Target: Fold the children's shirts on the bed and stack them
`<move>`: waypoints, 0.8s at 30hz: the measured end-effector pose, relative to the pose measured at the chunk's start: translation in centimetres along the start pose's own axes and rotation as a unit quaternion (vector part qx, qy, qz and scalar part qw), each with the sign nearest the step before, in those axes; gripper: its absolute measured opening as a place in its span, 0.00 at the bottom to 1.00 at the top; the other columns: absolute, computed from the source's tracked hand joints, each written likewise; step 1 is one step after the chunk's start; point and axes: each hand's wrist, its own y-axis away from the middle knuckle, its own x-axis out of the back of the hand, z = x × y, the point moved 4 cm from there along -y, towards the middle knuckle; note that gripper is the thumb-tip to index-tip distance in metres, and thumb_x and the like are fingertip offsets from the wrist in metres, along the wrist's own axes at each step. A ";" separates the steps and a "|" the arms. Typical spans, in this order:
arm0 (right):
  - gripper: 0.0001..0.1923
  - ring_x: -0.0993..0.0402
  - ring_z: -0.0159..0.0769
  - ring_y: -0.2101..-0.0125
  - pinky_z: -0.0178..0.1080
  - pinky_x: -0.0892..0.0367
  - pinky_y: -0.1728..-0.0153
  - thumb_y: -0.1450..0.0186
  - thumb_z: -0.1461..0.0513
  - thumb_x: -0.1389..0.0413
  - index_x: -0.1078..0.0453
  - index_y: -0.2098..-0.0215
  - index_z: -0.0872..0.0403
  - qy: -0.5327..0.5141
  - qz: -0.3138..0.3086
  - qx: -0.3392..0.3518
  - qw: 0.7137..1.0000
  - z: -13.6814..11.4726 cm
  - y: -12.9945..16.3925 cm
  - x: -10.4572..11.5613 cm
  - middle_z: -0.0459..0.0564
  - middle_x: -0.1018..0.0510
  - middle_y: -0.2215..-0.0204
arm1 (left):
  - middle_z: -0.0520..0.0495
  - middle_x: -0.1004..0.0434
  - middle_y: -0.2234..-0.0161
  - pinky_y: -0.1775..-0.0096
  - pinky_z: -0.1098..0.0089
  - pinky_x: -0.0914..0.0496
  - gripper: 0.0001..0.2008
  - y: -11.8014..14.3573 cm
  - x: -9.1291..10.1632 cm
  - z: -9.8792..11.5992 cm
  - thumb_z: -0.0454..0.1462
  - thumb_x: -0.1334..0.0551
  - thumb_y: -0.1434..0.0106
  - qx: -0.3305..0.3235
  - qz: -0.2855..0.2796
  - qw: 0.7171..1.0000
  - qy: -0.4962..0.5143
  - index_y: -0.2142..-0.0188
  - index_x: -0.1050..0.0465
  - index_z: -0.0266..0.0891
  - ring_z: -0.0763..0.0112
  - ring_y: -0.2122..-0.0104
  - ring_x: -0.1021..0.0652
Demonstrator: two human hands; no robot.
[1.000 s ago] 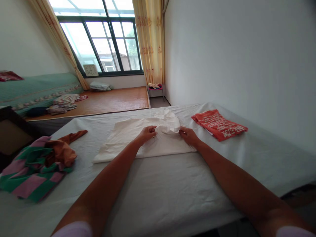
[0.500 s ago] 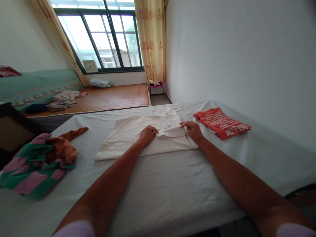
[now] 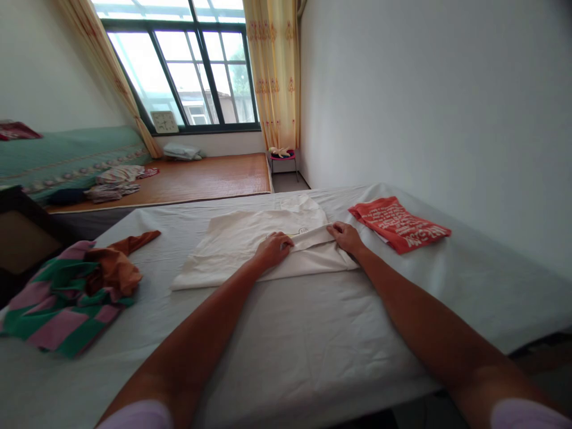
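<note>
I see a bed (image 3: pixel 313 357) covered by a pale grey sheet filling the lower half of the frame, its surface lightly creased toward the near edge. At centre frame lies a white garment (image 3: pixel 232 244), spread flat with its right part folded over on itself. My left hand (image 3: pixel 273 250) rests on that fold with fingers curled down onto the cloth; whether its grip actually pinches fabric I cannot tell. My right hand (image 3: pixel 345 236) sits at the fold's right end, fingers bent over the folded edge, and there too I cannot tell if cloth is caught between them. Both hands touch the garment and lie near each other.

Right of centre, just beside the white garment, a folded red shirt (image 3: pixel 397 225) with white lettering lies on the sheet near the wall. At the left edge, well apart from the hands, a rumpled green and pink striped cloth (image 3: pixel 49 310) lies with a brown garment (image 3: pixel 116 268) heaped on it.

A plain white wall (image 3: pixel 424 89) fills the upper right. At upper centre is a dark-framed window (image 3: pixel 196 65) with bright daylight, flanked by yellow curtains (image 3: pixel 272 71). Below it runs a platform with a brown woven mat (image 3: pixel 210 176), some small heaps of cloth at its left end. A small stool (image 3: pixel 283 158) stands under the right curtain. At upper left is a green bedspread (image 3: pixel 58 158).
</note>
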 end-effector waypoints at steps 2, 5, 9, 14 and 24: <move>0.14 0.28 0.37 0.69 0.35 0.37 0.67 0.37 0.52 0.49 0.29 0.68 0.52 0.023 0.018 -0.028 0.999 0.5 -0.3 0.0 0.48 0.22 0.71 | 0.47 0.24 0.62 0.55 0.64 0.31 0.09 0.1 0.1 -0.3 0.34 0.42 0.40 0.027 -0.002 0.999 -0.024 0.64 0.23 0.43 0.63 0.59 0.26; 0.13 0.26 0.42 0.63 0.40 0.34 0.62 0.36 0.55 0.49 0.29 0.59 0.54 0.036 0.057 -0.045 0.997 0.4 -0.5 0.6 0.53 0.20 0.65 | 0.45 0.24 0.60 0.54 0.63 0.30 0.10 0.3 0.7 -0.1 0.34 0.44 0.38 0.048 0.028 0.997 -0.055 0.63 0.24 0.42 0.62 0.57 0.27; 0.19 0.31 0.43 0.50 0.45 0.39 0.47 0.33 0.62 0.56 0.32 0.48 0.57 0.047 0.127 0.118 0.984 -2.8 0.6 1.8 0.58 0.24 0.52 | 0.46 0.26 0.51 0.46 0.63 0.34 0.17 0.4 0.7 1.9 0.31 0.49 0.36 -0.022 0.056 0.996 -0.068 0.54 0.26 0.43 0.64 0.48 0.30; 0.24 0.40 0.41 0.40 0.46 0.47 0.39 0.30 0.57 0.59 0.38 0.39 0.56 0.157 -0.084 0.240 0.954 -6.3 4.1 -2.2 0.56 0.33 0.41 | 0.41 0.37 0.39 0.39 0.57 0.43 0.23 1.1 -2.1 4.1 0.40 0.50 0.31 -0.062 -0.066 0.992 -0.092 0.39 0.39 0.38 0.60 0.39 0.38; 0.30 0.49 0.42 0.35 0.49 0.55 0.37 0.30 0.49 0.62 0.46 0.34 0.52 0.220 -0.158 0.192 0.943 -5.4 5.1 -3.9 0.52 0.43 0.35 | 0.40 0.48 0.34 0.37 0.57 0.50 0.29 2.7 -1.8 0.6 0.49 0.55 0.30 0.037 -0.125 0.986 -0.102 0.35 0.47 0.38 0.60 0.35 0.46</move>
